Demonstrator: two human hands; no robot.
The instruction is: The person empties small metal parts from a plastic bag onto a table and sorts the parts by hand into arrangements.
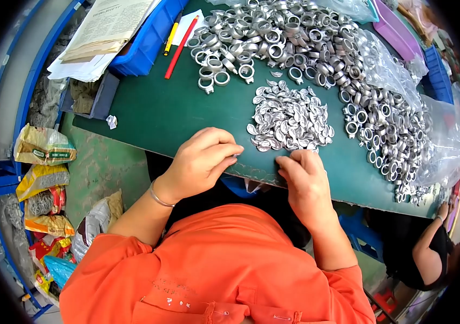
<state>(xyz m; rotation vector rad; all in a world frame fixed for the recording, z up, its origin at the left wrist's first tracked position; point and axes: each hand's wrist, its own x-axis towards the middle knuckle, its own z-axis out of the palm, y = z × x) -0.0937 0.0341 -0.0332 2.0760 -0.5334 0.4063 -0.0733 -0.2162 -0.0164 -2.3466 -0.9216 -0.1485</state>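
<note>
Wrinkled orange cloth (230,259); bare hands (203,162) (307,181) apart, grips unclear; shiny, leaf-shaped metal pieces (290,117) nearby.

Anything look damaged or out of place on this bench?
The green tabletop's near edge looks chipped between left hand and right hand; a crumpled white scrap lies beside the grey bin, like stray litter.

- Blue bin (142,56) with papers (103,29) lying across it
- Yellow pen (172,36) and red pen (181,48), close together on the table (149,116)
- Gray box (101,102) holding brown cloth (83,98)
- Crumpled scrap (111,121) near the gray box
- Purple tray (395,27) at the far right
- Clear plastic bag (443,146) at the right edge
- Printed sacks (46,148) beside a blue rack (22,92)
- Blue stool (361,233)
- Person in black (403,245), lower right
</note>
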